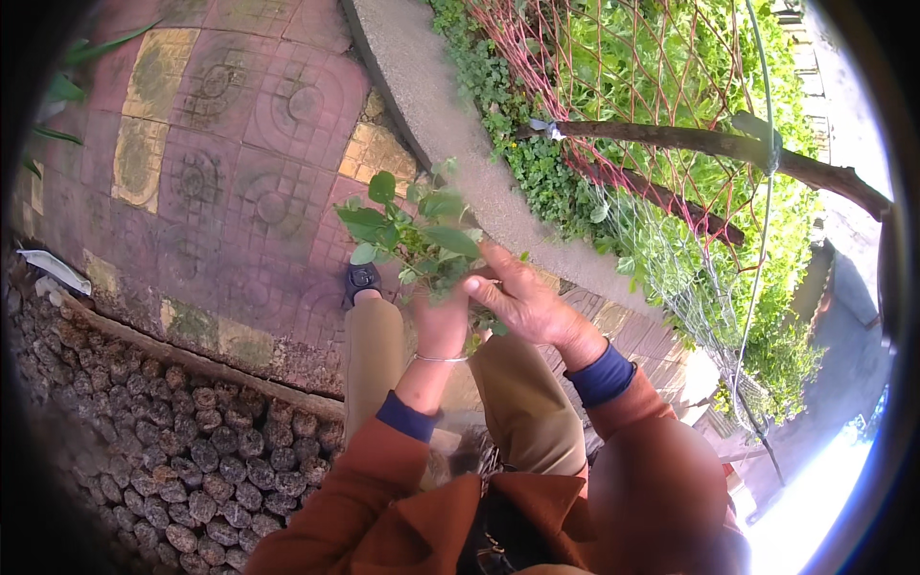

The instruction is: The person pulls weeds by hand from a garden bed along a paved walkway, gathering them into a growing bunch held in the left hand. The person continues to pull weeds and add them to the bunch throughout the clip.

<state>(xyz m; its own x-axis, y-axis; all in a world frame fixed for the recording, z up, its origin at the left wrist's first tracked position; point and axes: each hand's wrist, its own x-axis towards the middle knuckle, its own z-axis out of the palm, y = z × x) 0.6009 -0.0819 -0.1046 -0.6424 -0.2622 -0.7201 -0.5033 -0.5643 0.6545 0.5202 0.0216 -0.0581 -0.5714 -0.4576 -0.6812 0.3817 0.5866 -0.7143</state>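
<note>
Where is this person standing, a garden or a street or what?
Probably a paved path beside a garden bed: patterned red and yellow paving tiles, a concrete kerb, and leafy plants behind a wire mesh fence.

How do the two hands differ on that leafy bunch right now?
The left hand is wrapped around the stems of the leafy bunch from below, while the right hand comes in from the side with its fingers stretched onto the leaves. The left wrist carries a thin bracelet; the right wrist shows none. Both come out of rust-coloured sleeves with dark blue cuffs, and both touch the bunch.
</note>
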